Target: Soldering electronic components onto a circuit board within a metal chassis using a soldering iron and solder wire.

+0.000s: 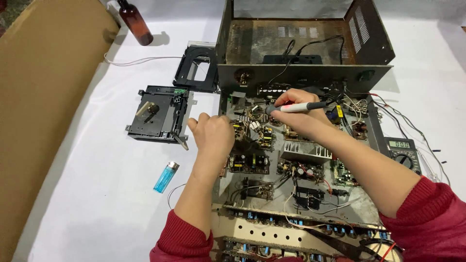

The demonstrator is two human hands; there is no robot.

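An opened electronic chassis (291,145) full of small circuit boards and wires lies before me. My right hand (303,116) grips a pen-shaped tool with a white body and grey tip (296,107), its tip pointing left at a small board near the chassis's upper left. My left hand (212,133) rests with curled fingers on the left edge of the chassis, beside those boards; whether it pinches anything is hidden. Both arms wear red sleeves.
A metal cover (301,39) stands behind the chassis. Two black disc-drive mechanisms (158,114) (196,68) lie to the left. A blue lighter (166,177), a brown bottle (136,22), a multimeter (403,151) and cardboard (43,97) are around.
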